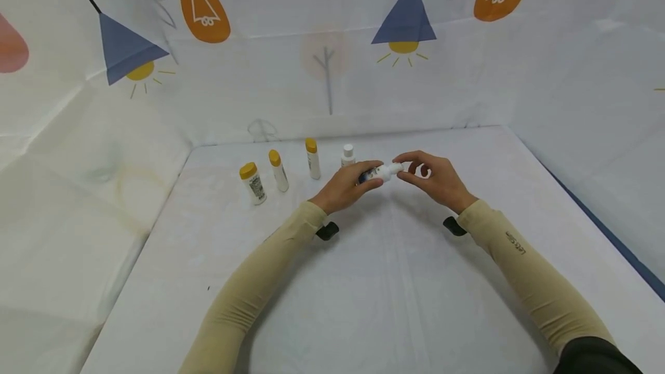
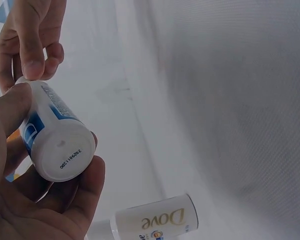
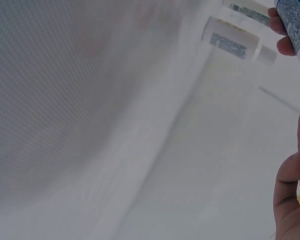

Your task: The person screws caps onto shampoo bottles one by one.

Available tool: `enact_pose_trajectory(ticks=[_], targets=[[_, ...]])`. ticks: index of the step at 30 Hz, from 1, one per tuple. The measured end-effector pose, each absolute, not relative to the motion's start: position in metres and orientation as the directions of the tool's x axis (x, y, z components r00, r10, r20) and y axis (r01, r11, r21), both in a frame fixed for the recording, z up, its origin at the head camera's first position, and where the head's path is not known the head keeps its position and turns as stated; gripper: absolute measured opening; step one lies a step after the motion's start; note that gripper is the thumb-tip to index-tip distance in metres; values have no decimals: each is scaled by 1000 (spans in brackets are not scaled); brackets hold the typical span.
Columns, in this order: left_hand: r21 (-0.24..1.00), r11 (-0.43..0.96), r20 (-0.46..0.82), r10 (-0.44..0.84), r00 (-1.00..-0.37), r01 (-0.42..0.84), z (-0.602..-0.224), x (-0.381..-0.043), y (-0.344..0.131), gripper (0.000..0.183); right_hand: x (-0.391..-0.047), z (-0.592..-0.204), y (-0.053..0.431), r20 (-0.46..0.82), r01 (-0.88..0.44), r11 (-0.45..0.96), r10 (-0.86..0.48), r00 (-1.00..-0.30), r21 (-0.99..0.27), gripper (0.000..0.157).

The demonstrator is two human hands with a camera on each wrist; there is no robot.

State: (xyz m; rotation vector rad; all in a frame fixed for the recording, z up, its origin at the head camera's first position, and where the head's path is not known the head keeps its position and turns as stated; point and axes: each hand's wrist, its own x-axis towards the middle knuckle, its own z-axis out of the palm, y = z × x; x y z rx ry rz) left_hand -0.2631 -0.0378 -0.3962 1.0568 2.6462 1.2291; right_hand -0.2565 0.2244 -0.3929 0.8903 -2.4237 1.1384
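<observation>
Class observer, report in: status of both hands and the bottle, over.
Left hand grips the white-and-blue bottle, held sideways above the table. Right hand pinches its cap end. Four bottles stand behind, clear of the hands.

Tan sleeves (image 1: 270,270), black wrist straps (image 1: 327,231)

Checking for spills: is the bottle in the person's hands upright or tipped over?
Tipped. The small white bottle lies sideways between the left hand and right hand, its cap end at the right fingers, its flat base facing the left wrist camera.
</observation>
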Motion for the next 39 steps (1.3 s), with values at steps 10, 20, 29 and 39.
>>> enact_pose_trajectory(ticks=[10,20,29,39], targets=[[684,426,272,605,-749,592,-394,-263,-38,53,-255,-392,226,482,-600,556,-363,-798,-575,27],[675,386,305,630,-714,629,-394,-255,-34,51,-252,-394,219,380,-522,619,-360,-852,-587,36],[682,399,279,633,-722,613,-394,-254,-32,51,-249,-392,224,345,-550,562,-435,-832,-617,55],[676,435,269,606,-749,595,-398,-260,-39,51,-252,-385,229,496,-722,418,-531,-687,-552,61]])
